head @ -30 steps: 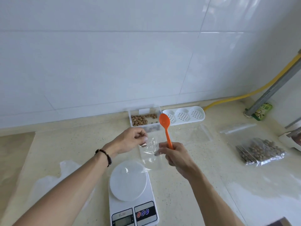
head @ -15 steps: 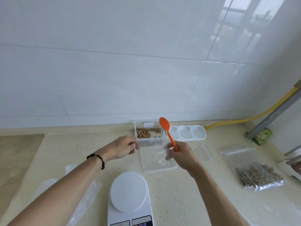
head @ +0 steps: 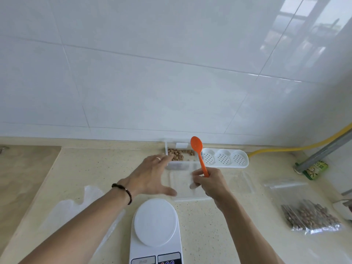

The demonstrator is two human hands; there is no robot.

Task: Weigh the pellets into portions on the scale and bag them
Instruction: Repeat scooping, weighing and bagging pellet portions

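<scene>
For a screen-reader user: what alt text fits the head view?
Right hand holds an orange spoon upright; the open left hand reaches toward a clear tub of pellets. The white scale sits bare in front.

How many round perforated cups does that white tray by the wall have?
3, side by side in the white tray: left cup beside the orange spoon, middle cup, right cup. None appears hidden.

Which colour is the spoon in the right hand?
The spoon is orange, seen clearly in the head view, held by the right hand.

A yellow hose [head: 297, 148] and green packet [head: 316, 170] lie by the tiled wall [head: 171, 73].
</scene>
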